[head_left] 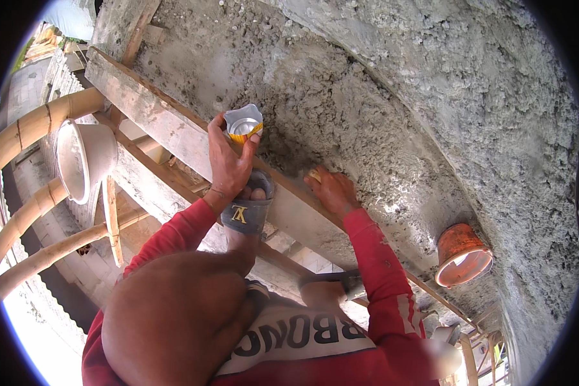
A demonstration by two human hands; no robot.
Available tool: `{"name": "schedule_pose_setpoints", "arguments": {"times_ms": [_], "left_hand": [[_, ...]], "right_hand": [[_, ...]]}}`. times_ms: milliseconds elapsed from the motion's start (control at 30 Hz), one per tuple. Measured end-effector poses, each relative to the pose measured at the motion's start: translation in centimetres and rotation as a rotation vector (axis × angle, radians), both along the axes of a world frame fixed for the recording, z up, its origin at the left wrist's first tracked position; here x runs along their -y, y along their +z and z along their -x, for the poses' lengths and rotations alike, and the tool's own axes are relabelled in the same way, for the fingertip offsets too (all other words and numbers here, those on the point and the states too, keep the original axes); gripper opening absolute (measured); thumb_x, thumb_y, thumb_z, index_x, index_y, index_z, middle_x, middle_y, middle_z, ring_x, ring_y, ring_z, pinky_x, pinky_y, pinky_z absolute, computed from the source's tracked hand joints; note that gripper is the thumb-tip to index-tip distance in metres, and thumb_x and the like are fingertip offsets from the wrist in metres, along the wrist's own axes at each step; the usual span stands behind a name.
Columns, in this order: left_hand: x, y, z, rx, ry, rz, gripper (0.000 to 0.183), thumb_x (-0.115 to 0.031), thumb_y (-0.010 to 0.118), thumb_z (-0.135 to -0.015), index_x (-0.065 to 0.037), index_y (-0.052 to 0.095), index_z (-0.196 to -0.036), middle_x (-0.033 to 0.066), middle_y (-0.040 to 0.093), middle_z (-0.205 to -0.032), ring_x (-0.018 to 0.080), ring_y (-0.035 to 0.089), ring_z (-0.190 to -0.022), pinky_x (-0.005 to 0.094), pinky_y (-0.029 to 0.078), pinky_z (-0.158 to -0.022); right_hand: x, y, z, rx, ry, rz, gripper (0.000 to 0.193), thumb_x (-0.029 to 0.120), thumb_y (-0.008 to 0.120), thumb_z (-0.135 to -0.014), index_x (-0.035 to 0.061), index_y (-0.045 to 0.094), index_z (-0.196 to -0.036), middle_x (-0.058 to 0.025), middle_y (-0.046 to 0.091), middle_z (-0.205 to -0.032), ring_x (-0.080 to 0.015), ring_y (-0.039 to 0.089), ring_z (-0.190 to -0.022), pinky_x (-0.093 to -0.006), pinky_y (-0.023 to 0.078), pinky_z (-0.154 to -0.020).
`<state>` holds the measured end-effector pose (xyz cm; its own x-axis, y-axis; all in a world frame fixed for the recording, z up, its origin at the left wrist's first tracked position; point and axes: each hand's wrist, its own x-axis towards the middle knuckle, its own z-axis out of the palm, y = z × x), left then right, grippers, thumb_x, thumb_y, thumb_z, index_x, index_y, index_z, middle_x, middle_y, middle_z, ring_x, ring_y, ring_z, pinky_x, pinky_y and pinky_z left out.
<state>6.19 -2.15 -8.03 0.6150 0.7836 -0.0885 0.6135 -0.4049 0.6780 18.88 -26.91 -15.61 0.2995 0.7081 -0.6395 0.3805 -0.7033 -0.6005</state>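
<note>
My left hand point(229, 154) grips a cut-open metal can point(244, 122), silver inside with yellow on the outside. It is held just above the edge of a long wooden board point(154, 122). To its right, my right hand point(335, 191) is closed around a small tan piece point(314, 174), low over the rough wet grey mortar point(289, 116). Whether that piece is a tool's handle I cannot tell, as the fingers hide most of it. My foot in a dark slipper point(248, 212) stands beside the board, below my left hand.
An orange-red bucket point(463, 257) sits on the mortar surface at the right. A rough cement wall point(495, 109) curves along that side. At the left are a whitish bucket point(87, 157) and thick bamboo poles point(45, 125). Gaps show between the scaffold boards under me.
</note>
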Motion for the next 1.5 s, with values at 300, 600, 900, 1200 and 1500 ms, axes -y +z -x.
{"name": "schedule_pose_setpoints", "arguments": {"times_ms": [300, 600, 900, 1200, 1500], "left_hand": [[0.1, 0.1, 0.4, 0.047, 0.035, -0.023, 0.072, -0.024, 0.078, -0.095, 0.01, 0.041, -0.146, 0.0278, 0.054, -0.137, 0.0415, 0.056, -0.129, 0.0468, 0.044, -0.112], [0.2, 0.1, 0.1, 0.048, 0.0, -0.021, 0.07, -0.022, 0.077, -0.096, 0.01, 0.041, -0.146, 0.0277, 0.054, -0.136, 0.0401, 0.058, -0.127, 0.0457, 0.046, -0.11], [0.1, -0.2, 0.3, 0.065, -0.008, -0.054, 0.072, -0.024, 0.078, -0.096, 0.011, 0.041, -0.147, 0.027, 0.054, -0.136, 0.0399, 0.057, -0.128, 0.0463, 0.045, -0.111], [-1.3, 1.2, 1.7, 0.15, 0.02, 0.056, 0.07, -0.025, 0.077, -0.098, 0.01, 0.041, -0.147, 0.0234, 0.054, -0.134, 0.0329, 0.056, -0.13, 0.0418, 0.043, -0.113], [-8.0, 3.3, 0.3, 0.386, 0.311, 0.051, 0.066, -0.028, 0.071, -0.107, 0.006, 0.034, -0.15, 0.0176, 0.052, -0.139, 0.0232, 0.054, -0.129, 0.0367, 0.042, -0.113]], "right_hand": [[-1.0, 5.2, -5.3, -0.856, -0.742, 0.035, 0.053, 0.056, 0.052, -0.111, 0.0044, 0.06, -0.103, -0.0027, 0.055, -0.068, -0.0105, 0.049, -0.045, -0.0279, 0.04, -0.04], [3.0, 9.6, -7.9, 0.086, -0.28, 0.057, 0.048, 0.047, 0.052, -0.113, -0.0006, 0.058, -0.113, -0.0192, 0.069, -0.072, -0.0389, 0.068, -0.058, -0.0515, 0.053, -0.053], [6.0, 14.5, -8.5, 0.221, -0.064, 0.31, 0.049, 0.047, 0.053, -0.111, -0.0013, 0.056, -0.12, -0.029, 0.073, -0.083, -0.0532, 0.073, -0.082, -0.06, 0.058, -0.071], [5.8, 11.5, -9.2, 0.298, -0.004, 0.317, 0.04, 0.041, 0.058, -0.109, 0.0021, 0.054, -0.118, -0.0257, 0.074, -0.084, -0.0488, 0.073, -0.079, -0.0594, 0.056, -0.069], [8.3, 4.1, -3.0, 0.106, 0.345, 0.055, 0.034, 0.031, 0.069, -0.098, 0.007, 0.063, -0.122, -0.019, 0.076, -0.087, -0.0417, 0.076, -0.082, -0.0531, 0.06, -0.073]]}}
